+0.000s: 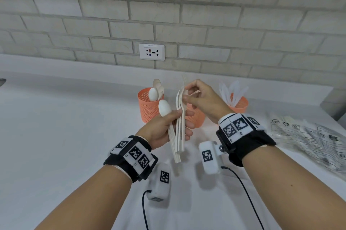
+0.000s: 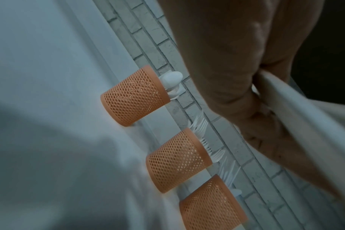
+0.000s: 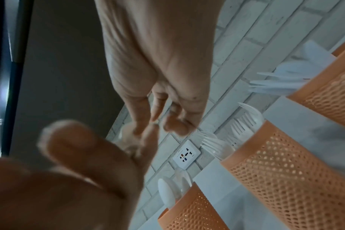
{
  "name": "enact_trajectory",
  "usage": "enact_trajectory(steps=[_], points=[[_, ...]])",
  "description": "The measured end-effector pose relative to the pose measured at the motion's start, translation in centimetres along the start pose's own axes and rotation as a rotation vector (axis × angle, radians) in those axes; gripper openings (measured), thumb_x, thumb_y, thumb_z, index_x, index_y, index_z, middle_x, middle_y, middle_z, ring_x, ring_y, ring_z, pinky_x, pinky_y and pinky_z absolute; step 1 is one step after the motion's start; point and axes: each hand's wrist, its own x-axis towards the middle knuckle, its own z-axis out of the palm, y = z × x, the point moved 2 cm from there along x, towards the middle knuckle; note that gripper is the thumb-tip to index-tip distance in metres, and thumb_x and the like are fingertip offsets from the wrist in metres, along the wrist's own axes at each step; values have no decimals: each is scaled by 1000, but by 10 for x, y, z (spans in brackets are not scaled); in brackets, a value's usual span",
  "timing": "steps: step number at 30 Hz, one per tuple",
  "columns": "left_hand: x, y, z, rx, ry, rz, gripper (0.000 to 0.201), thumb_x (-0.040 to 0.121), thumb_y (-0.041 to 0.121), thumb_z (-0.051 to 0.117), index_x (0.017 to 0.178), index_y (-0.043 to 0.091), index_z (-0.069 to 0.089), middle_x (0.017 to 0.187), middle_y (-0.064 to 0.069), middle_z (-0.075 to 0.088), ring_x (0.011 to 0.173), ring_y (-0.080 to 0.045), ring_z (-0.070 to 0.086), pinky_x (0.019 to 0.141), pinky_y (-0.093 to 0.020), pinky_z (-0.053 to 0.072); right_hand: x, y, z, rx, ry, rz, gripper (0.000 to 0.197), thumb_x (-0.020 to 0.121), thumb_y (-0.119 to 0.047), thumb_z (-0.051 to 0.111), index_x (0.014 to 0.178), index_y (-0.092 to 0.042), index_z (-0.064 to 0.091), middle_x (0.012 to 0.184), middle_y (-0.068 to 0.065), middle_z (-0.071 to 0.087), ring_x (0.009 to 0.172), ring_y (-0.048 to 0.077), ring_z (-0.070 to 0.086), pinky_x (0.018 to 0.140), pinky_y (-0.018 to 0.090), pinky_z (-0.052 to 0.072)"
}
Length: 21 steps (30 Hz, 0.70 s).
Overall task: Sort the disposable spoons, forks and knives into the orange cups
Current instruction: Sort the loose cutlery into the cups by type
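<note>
Left hand (image 1: 164,128) gripping cutlery bundle (image 1: 178,132), right hand (image 1: 201,98) pinching fork tops

Two bare forearms reach forward, each with a black band at the wrist. The left hand (image 1: 164,128), at 7 o'clock from the right hand (image 1: 202,98), has its fingers (image 1: 188,126) curled in a grip. The right hand, raised higher, pinches with thumb and fingertips, its wrist bent.
</note>
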Motion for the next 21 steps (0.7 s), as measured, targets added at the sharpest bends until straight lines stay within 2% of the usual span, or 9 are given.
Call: enact_trajectory(steps=[2, 4, 5, 8, 11, 14, 17, 19, 21], points=[[-2, 0, 1, -22, -47, -7, 31, 96, 26, 37, 109, 6, 57, 71, -7, 69, 59, -17, 67, 58, -29, 56, -6, -2, 7, 47, -149, 58, 20, 93, -13, 53, 102, -31, 50, 94, 0, 50, 53, 4, 48, 52, 20, 41], [-3, 2, 1, -23, -79, -13, 32, 93, 27, 38, 106, 5, 57, 72, -7, 70, 61, -18, 68, 60, -30, 56, -12, -5, 12, 174, -265, 81, 19, 97, -11, 44, 109, -24, 50, 80, -3, 53, 46, 2, 44, 49, 17, 38], [-4, 3, 2, -12, -83, -17, 32, 95, 28, 37, 105, 5, 58, 73, -6, 71, 63, -18, 69, 62, -30, 57, -13, -6, 12, 216, -261, 81, 18, 97, -8, 43, 107, -20, 51, 74, -4, 54, 45, 0, 44, 47, 15, 37], [-5, 3, 1, 45, -26, -15, 36, 100, 29, 33, 103, 4, 59, 82, -9, 72, 73, -19, 71, 68, -32, 59, -10, -7, 8, 121, -98, 74, 17, 94, -1, 46, 99, -15, 53, 71, 3, 54, 41, 1, 43, 39, 14, 32], [-2, 4, -1, 155, 57, 30, 35, 100, 30, 36, 110, 4, 57, 96, -14, 68, 83, -22, 70, 78, -38, 57, -8, -12, 9, -261, 97, -40, 27, 85, 1, 50, 107, -14, 57, 80, 12, 58, 46, 7, 46, 43, 16, 39], [0, 5, 2, 300, 63, 84, 33, 101, 27, 35, 118, 6, 53, 103, -12, 66, 86, -20, 69, 83, -38, 55, -14, -21, 22, -449, 96, -177, 31, 80, 0, 53, 106, -13, 61, 65, 0, 53, 53, 6, 47, 49, 12, 40], [0, 8, 4, 391, 62, 110, 21, 101, 17, 37, 104, 9, 56, 92, -8, 63, 69, -13, 66, 75, -32, 57, -15, -18, 30, -471, 103, -161, 23, 82, -3, 52, 100, -11, 63, 61, -7, 48, 50, 4, 47, 43, 11, 38], [0, 11, 3, 427, 62, 120, 13, 97, 5, 41, 96, 8, 54, 79, -8, 59, 52, -10, 57, 60, -27, 56, -18, -16, 34, -456, 82, -135, 21, 87, -6, 47, 101, -11, 62, 66, -1, 55, 53, 16, 55, 46, 20, 45], [2, 12, -1, 508, 97, 146, 11, 93, -1, 45, 90, 7, 52, 67, -7, 53, 42, -9, 48, 49, -26, 51, -22, -17, 39, -409, 44, -107, 23, 95, -12, 41, 107, -12, 60, 83, 8, 63, 66, 28, 62, 55, 31, 51]])
